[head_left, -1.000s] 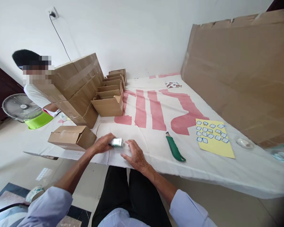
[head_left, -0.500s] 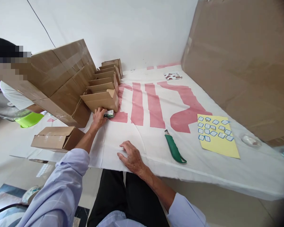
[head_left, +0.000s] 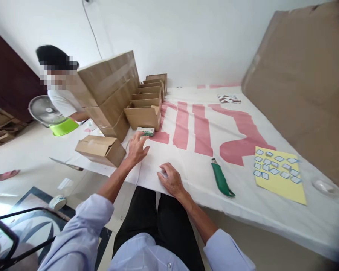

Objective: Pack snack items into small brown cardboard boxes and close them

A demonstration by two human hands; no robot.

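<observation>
My left hand [head_left: 137, 147] is open over the white cloth, thumb and fingers apart. Its fingertips reach the near edge of a small white and green box [head_left: 145, 131]; whether they touch it I cannot tell. That box lies in front of a row of open brown cartons [head_left: 143, 117]. Closer to the table's front edge, my right hand [head_left: 171, 178] rests on the cloth with loosely bent, parted fingers and nothing in it. A green utility knife [head_left: 222, 177] lies to its right.
Stacked large cartons [head_left: 113, 94] stand at left, with a closed carton [head_left: 100, 149] before them. A yellow sheet with blue-edged stickers [head_left: 281, 192] lies at right, beside a big cardboard panel [head_left: 305, 86]. Behind the stack sits a person [head_left: 63, 103] near a fan [head_left: 46, 110].
The view has swung left. My left hand has come away from its grip at the small box, and its fingers have spread. My right hand stays near the front edge.
</observation>
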